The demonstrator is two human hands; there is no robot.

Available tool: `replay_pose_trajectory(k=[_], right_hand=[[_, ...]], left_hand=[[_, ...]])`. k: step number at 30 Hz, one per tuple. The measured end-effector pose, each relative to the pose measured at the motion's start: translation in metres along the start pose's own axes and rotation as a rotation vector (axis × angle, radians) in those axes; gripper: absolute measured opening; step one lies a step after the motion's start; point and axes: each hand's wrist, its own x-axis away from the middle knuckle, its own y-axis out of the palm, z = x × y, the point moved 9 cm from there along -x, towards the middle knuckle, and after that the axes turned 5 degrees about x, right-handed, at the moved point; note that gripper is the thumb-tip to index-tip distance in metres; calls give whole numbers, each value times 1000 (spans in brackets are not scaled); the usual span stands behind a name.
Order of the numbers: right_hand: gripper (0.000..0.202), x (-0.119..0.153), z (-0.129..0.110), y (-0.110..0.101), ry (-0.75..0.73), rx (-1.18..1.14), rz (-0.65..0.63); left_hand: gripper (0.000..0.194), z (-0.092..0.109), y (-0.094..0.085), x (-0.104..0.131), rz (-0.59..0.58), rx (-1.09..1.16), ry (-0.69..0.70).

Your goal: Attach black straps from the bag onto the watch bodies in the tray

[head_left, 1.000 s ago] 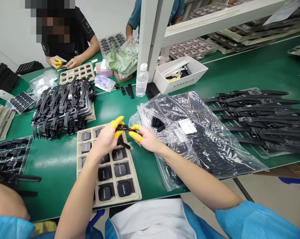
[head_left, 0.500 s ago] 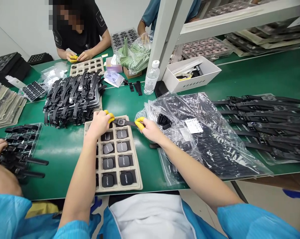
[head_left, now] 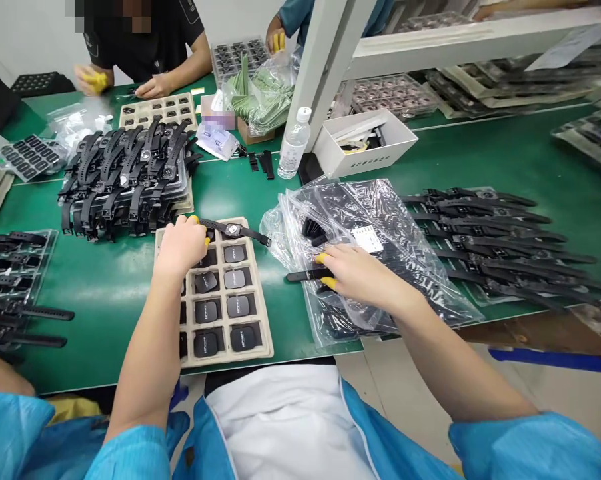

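Observation:
My left hand, with yellow finger covers, is closed on the strap of a black smartwatch. The watch lies face down with its straps stretched sideways over the far end of a beige tray. Square black watch cases with printed covers sit in the tray's compartments. To the right, my right hand has thumb and finger on either side of a loose black watch strap. That strap lies at the edge of a clear plastic bag full of black straps.
Stacked trays of strapped watches stand at the left back, with more watches at the right. A water bottle and white box stand behind the bag. Co-workers sit across and at the left; a metal post rises ahead.
My right hand has let go of the watch's strap and moved right and down to the loose strap. My left hand still holds the watch. The view has shifted to the right.

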Motion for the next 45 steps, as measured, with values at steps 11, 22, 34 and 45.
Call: replay_pose_trajectory(k=[11,22,34,45], right_hand=[[23,-4,6,-5,-17,-195,158],[35,-36,-27,-74,64,-1138,527],[42,-95,-83,-3,-107,-1838,88],[37,-96,-75,-3,-68,-2015,71]], left_hand=[[29,-2,0,-6,5,31,-55],[22,-1,-28,-2,290,915,-3],[44,88,-13,5,314,907,595],[42,91,-11,4,302,874,571]])
